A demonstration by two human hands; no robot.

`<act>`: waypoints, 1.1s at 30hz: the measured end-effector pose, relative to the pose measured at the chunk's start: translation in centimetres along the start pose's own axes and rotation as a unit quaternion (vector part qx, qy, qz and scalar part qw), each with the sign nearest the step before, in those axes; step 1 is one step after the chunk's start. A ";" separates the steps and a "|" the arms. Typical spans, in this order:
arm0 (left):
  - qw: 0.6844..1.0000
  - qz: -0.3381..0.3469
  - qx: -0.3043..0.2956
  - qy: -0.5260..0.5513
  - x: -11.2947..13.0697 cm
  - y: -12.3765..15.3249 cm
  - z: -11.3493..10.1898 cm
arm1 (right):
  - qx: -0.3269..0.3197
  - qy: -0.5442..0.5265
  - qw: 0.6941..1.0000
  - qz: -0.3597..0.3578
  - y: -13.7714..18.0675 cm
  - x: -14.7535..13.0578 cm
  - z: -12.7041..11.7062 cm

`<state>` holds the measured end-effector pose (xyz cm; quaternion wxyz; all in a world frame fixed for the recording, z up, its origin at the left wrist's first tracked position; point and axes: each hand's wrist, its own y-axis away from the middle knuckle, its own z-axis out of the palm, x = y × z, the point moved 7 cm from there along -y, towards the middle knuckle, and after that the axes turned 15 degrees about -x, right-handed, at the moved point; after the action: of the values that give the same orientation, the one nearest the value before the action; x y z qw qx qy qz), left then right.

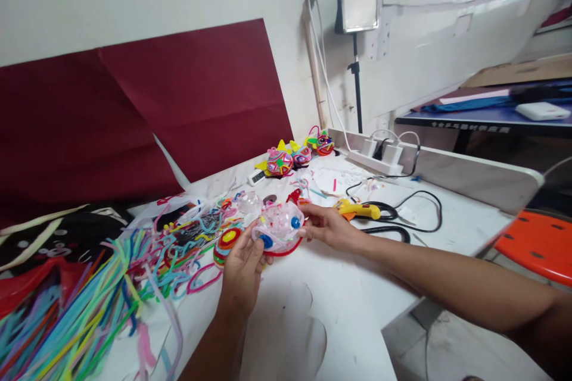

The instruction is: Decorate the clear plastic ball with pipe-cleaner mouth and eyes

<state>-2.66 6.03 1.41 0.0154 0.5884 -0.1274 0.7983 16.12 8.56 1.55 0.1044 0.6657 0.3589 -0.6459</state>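
Note:
Above the white table, a clear plastic craft piece [277,227] is held between both hands. Pale pink and red pipe cleaners edge it, and two blue coils sit on its front. My left hand [243,265] grips its left side near one blue coil, thumb in front. At its right side, the fingers of my right hand [329,227] pinch the edge near the other coil. Just left of the piece lies a round coil of red, orange and yellow pipe cleaners [227,242]. A yellow glue gun [360,209] rests beyond my right hand.
Loose pipe cleaners [96,297] cover the table's left side. Several finished colourful fish-like crafts [280,162] stand at the back beside a small digital display [256,177]. Black cable [429,193] loops at right, near a power strip [375,162]. An orange stool [536,244] stands beyond the table edge.

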 end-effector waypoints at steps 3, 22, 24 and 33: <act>1.000 0.001 -0.006 0.000 0.1 0.0 0.2 | 0.002 -0.005 1.000 0.001 -0.1 0.2 -0.1; 0.999 0.001 -0.036 -0.016 0.5 0.3 0.6 | 0.003 -0.014 1.000 0.003 -0.1 0.0 -0.1; 0.999 0.001 -0.037 -0.029 0.5 0.3 0.6 | 0.005 -0.009 1.000 0.001 -0.1 -0.1 -0.1; 0.998 -0.011 -0.013 -0.064 0.4 0.3 0.6 | 0.016 0.001 1.000 0.021 0.1 0.3 -0.1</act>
<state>-2.26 5.60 1.94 0.0234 0.6393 -0.1320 0.7571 16.19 8.70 1.23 0.1065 0.6752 0.3347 -0.6487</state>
